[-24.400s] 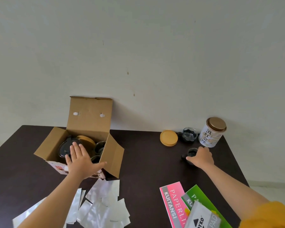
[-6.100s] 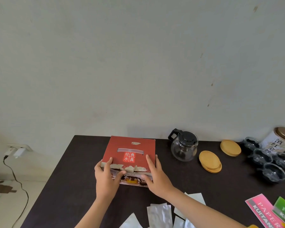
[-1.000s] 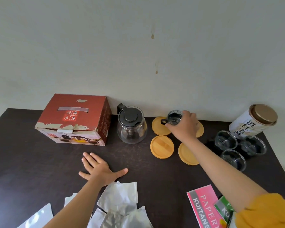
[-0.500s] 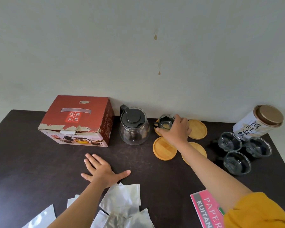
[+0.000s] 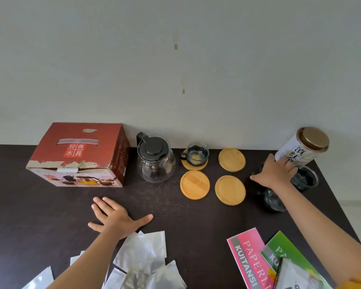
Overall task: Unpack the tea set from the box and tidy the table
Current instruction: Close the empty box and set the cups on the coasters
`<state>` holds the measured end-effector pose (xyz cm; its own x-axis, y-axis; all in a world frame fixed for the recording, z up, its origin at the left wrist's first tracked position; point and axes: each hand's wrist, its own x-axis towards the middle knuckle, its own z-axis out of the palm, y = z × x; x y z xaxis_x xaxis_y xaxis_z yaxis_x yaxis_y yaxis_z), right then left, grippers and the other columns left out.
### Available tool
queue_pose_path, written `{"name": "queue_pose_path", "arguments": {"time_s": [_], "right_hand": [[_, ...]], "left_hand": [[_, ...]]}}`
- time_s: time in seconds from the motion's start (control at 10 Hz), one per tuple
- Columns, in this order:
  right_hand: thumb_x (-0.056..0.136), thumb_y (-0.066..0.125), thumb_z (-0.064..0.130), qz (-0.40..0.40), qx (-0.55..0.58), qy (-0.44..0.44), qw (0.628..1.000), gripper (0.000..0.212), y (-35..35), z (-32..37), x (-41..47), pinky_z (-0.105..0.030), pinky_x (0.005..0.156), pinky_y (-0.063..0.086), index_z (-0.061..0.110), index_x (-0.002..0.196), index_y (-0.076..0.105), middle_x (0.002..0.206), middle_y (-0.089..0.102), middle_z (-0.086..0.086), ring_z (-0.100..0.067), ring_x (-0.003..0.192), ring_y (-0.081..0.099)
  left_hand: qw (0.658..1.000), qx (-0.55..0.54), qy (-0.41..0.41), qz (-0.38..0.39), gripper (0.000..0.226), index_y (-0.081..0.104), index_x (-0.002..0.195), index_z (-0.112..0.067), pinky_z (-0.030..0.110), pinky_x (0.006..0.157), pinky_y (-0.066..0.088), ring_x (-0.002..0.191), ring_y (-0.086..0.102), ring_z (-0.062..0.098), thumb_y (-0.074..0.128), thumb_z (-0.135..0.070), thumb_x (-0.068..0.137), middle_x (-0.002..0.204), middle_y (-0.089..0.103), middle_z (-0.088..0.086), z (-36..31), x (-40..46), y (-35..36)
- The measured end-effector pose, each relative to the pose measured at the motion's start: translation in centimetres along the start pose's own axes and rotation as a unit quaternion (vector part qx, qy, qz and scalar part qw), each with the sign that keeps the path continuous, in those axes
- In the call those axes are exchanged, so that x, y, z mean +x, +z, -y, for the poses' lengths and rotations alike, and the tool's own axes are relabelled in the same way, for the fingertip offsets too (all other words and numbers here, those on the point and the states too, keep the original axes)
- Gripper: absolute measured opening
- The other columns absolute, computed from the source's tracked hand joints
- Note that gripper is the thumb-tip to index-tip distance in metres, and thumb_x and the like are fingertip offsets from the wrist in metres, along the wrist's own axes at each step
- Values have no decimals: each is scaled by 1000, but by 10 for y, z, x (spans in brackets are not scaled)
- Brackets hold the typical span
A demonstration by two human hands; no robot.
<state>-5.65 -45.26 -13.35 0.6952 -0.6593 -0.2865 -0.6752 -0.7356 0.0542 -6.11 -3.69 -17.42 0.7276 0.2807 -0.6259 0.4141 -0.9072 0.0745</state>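
Head view: a dark surface [image 5: 40, 222] runs against a pale wall. The glass teapot [image 5: 155, 161] with its black lid stands near the back edge and serves as the landmark here. Just left of the teapot sits the red tea set box [image 5: 79, 155], closed, its torn front edge facing the person. Just right of the teapot a small glass cup [image 5: 197, 153] stands on a wooden coaster [image 5: 193, 166]. Three more wooden coasters lie bare beyond it: one in front of the cup [image 5: 194, 185], one further right at the back [image 5: 231, 159], one further right at the front [image 5: 230, 190].

Far right of the teapot, the right hand [image 5: 274, 174] reaches over a cluster of glass cups; its fingers curl down round one that it hides, so the grasp itself cannot be told for sure. Another glass cup [image 5: 306, 177] sits just right of that hand, a third [image 5: 274, 200] just in front of it. A white tea tin [image 5: 300, 149] with a bronze lid stands behind them.

In front of the teapot, the left hand [image 5: 117, 216] lies flat on the surface, fingers spread and released. Silver sachets [image 5: 142, 251] lie beneath its wrist. A pink receipt book [image 5: 248, 257] and a green one [image 5: 288, 255] lie at the front right.
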Motion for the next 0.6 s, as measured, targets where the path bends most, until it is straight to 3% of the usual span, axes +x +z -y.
{"name": "queue_pose_path", "arguments": {"time_s": [0.2,0.4,0.6], "right_hand": [[73,77,41,9,2,2,1000,82,2,-9,4,-58,113,18,8,135,35,147,27,-26,-50,138,18],[70,81,39,-74,127,-72,986,80,-4,17,-4,-45,90,44,9,131,40,129,43,-22,-41,122,40],[72,81,34,-66,199,-110,972,81,-9,65,-3,-40,82,46,9,136,38,130,45,-18,-36,126,36]], "left_hand": [[1000,-4,3,2,169,-28,140,1,65,111,7,142,-22,37,53,-96,28,150,-33,18,0,0,0],[1000,-7,5,1,169,-28,140,2,66,110,7,142,-22,37,52,-97,28,150,-33,18,2,0,1],[1000,-9,7,4,169,-29,140,2,66,110,6,141,-23,38,52,-97,29,150,-34,19,1,0,1]]}}
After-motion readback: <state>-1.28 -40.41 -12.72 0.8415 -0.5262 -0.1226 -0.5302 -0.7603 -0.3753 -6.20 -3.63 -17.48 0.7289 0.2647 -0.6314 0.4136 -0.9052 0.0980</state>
